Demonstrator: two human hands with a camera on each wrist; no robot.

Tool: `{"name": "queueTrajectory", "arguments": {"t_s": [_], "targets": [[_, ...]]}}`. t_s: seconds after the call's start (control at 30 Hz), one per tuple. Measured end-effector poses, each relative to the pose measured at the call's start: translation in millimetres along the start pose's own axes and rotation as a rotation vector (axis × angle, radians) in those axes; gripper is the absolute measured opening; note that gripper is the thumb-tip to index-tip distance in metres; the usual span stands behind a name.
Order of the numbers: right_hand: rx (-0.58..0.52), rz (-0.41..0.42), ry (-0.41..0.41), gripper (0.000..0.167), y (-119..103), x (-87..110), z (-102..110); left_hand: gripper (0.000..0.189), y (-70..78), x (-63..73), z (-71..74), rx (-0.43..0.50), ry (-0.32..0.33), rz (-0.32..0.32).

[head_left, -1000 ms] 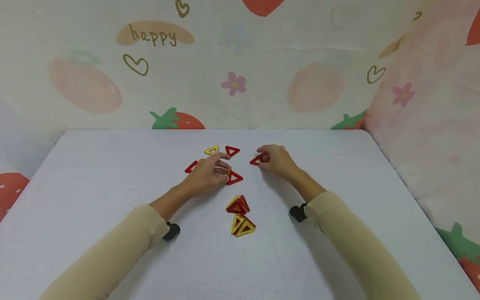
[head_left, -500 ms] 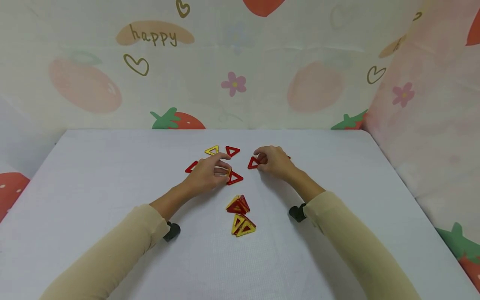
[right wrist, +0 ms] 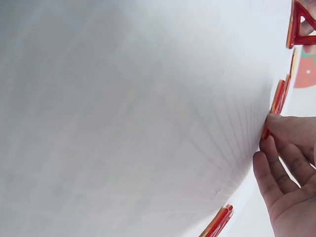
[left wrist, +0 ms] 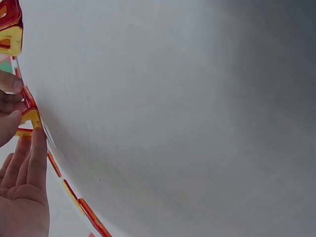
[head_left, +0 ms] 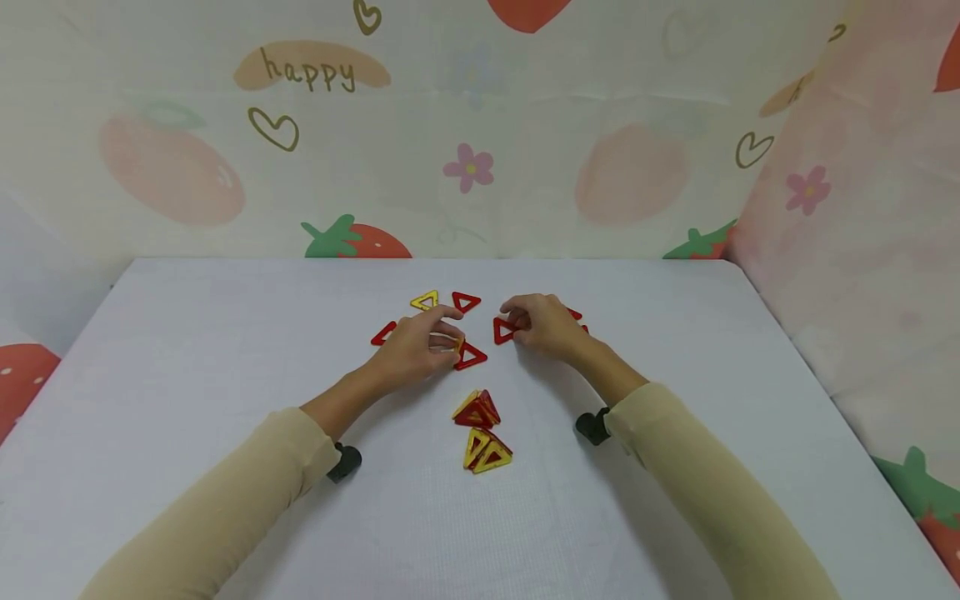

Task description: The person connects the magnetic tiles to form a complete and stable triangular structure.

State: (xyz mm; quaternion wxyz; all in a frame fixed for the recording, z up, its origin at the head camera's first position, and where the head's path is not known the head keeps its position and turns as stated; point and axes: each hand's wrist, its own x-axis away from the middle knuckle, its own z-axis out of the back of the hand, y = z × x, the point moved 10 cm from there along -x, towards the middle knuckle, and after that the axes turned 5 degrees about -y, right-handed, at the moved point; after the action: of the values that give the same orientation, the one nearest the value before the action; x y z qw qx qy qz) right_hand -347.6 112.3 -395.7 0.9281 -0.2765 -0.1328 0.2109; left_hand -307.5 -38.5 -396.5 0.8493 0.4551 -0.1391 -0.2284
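My left hand (head_left: 412, 350) holds a red triangular magnetic tile (head_left: 471, 356) that stands joined to a yellow tile (left wrist: 32, 117), whose frame shows between the fingers in the left wrist view. To its right, my right hand (head_left: 551, 332) pinches another red triangular tile (head_left: 503, 331) between thumb and fingers, low over the table. In the right wrist view, the thumb and fingertips meet at the edge of that red tile (right wrist: 266, 131). The two hands are a short way apart. Nearer me stand two small red-and-yellow pyramids (head_left: 476, 410) of joined tiles, one close behind the other.
A yellow triangular tile (head_left: 425, 301) and a red one (head_left: 466, 302) lie flat beyond the left hand. Another red tile (head_left: 382, 333) lies left of it. Red tiles (head_left: 574, 314) peek out behind the right hand. The white table (head_left: 225, 333) ends at a printed backdrop.
My right hand has slid slightly left and toward me with its red tile, which has turned a little. More red tiles now show behind that hand. The left hand stays put.
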Motion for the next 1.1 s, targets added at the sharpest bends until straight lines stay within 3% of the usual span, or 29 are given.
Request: {"name": "queueTrajectory", "arguments": {"t_s": [0.4, 1.1], "targets": [[0.067, 0.023, -0.035, 0.038, -10, -3.0, -9, 0.053, -2.1, -1.2, 0.3, -0.02, 0.002, 0.01], [0.074, 0.065, -0.063, 0.038, -22, -6.0, -19, 0.053, 0.6, -1.3, -1.2, -0.011, -0.003, -0.017]]}}
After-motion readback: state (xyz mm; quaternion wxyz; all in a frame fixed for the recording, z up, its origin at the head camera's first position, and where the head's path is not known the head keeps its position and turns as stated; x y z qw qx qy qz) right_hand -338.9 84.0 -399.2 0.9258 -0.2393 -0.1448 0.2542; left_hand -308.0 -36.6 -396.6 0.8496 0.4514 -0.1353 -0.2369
